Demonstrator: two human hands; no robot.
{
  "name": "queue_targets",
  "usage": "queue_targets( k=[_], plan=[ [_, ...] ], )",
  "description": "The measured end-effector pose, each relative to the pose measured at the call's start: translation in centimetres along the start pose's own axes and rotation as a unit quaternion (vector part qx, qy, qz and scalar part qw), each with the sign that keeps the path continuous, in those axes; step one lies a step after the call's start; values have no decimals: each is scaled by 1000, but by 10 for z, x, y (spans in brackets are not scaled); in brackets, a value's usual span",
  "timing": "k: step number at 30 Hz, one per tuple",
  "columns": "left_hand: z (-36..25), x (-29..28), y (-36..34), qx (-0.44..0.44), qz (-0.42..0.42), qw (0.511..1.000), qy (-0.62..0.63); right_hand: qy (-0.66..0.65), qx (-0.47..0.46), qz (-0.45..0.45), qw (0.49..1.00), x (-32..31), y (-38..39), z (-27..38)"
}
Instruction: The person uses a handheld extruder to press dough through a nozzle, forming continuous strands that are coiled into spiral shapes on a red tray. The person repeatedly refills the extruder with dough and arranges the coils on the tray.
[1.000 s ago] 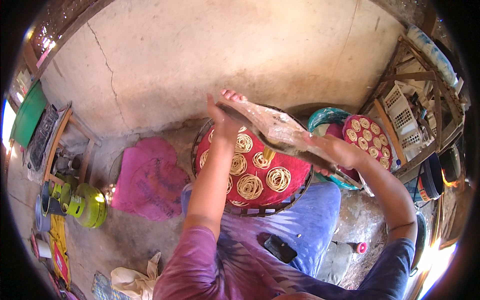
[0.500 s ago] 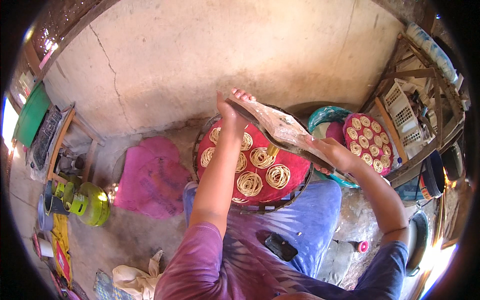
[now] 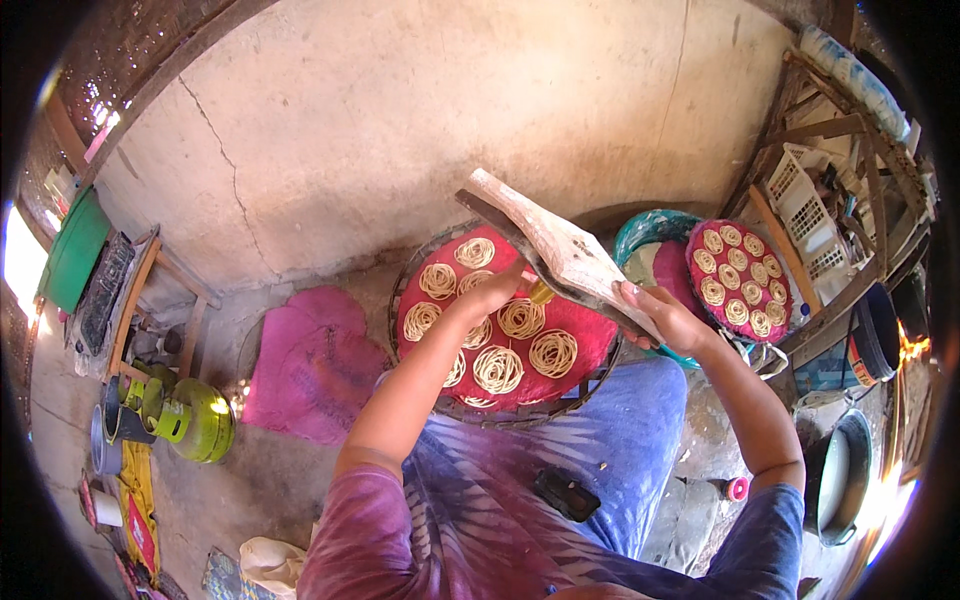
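Clearly, the right hand (image 3: 668, 318) was clasped around the lower end of a wooden board (image 3: 572, 250), which hung tilted above a round tray (image 3: 505, 416). The left hand (image 3: 497, 292) reached just beside a brass tube (image 3: 541, 292) under the board; its fingertips were hidden, so whether they pinched anything could not be told. Pale noodle coils (image 3: 498, 370) lay across the tray's red cloth (image 3: 591, 330).

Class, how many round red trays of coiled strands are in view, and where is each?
2. One tray is at centre, partly hidden behind a board; the other tray is to its right, by a teal basin.
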State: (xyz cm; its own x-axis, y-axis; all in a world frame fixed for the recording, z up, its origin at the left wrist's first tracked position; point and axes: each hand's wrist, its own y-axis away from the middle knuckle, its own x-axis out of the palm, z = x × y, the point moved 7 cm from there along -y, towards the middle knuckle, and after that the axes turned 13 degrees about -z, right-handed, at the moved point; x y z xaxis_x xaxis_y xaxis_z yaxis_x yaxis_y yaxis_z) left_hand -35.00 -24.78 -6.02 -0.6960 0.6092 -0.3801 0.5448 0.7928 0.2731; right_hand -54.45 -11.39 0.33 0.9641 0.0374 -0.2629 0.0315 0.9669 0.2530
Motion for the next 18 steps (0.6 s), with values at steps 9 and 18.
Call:
queue_targets(
  k=[9,18],
  plan=[
    [22,-5,-14,90,-127,988,-16,-19,-23,-51,998,-9,-5,-1],
    [-19,-31,39,290,-245,911,-162,1,-37,-63,997,-22,24,2]
  ],
)
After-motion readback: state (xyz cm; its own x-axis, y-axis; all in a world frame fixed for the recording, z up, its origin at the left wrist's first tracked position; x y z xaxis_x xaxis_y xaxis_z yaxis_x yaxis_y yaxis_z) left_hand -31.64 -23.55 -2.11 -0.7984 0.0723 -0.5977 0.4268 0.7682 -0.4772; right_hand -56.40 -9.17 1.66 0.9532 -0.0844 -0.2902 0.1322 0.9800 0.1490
